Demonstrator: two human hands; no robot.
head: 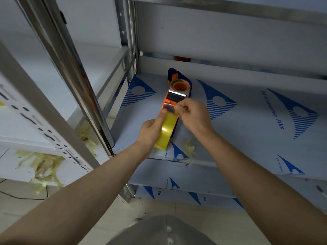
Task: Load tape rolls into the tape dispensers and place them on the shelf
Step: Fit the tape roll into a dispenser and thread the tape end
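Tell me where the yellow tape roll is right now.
Head view, centre: the yellow roll is gripped by the left hand above the shelf, with the right hand pinching its tape end just beyond it.

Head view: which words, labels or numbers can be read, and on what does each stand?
"PE Protective Film": on the white-and-blue film sheet covering the metal shelf.
"PE": on the lower shelf's film, rest hidden.
Smaller repeats at the front edge: too blurred.
Orange plastic tape dispenser, yellow tape roll: no text.
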